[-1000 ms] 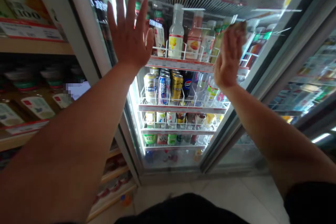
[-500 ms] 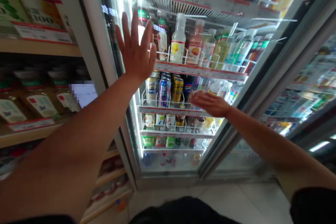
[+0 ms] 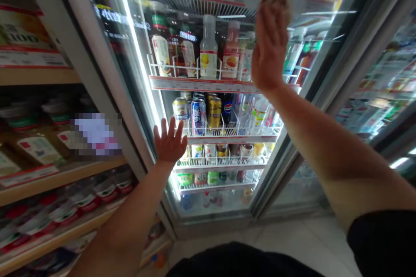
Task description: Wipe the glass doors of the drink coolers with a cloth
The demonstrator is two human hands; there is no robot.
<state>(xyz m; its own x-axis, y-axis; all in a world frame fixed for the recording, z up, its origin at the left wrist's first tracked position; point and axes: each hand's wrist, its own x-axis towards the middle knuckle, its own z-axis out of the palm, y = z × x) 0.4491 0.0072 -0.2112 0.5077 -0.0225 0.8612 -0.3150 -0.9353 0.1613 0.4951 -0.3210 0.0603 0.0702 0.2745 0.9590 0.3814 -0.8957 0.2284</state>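
Holding the left hand (image 3: 170,143) spread wide and empty before the glass cooler door (image 3: 224,136), near the cans (image 3: 198,117); holding the right hand (image 3: 269,52) higher, before the bottles (image 3: 208,52), with fingers (image 3: 274,26) close together; being unable to tell whether gripping the brownish blur (image 3: 280,0) there.

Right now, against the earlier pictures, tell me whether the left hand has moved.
Yes, downward: the left hand was mostly above the bottle shelf's red-edged price strip; now it appears wholly below it.

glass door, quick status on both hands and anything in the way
Left hand open, spread low at the glass door. Right hand high, partly blurred, can't tell if holding anything. It hides some bottles from view.
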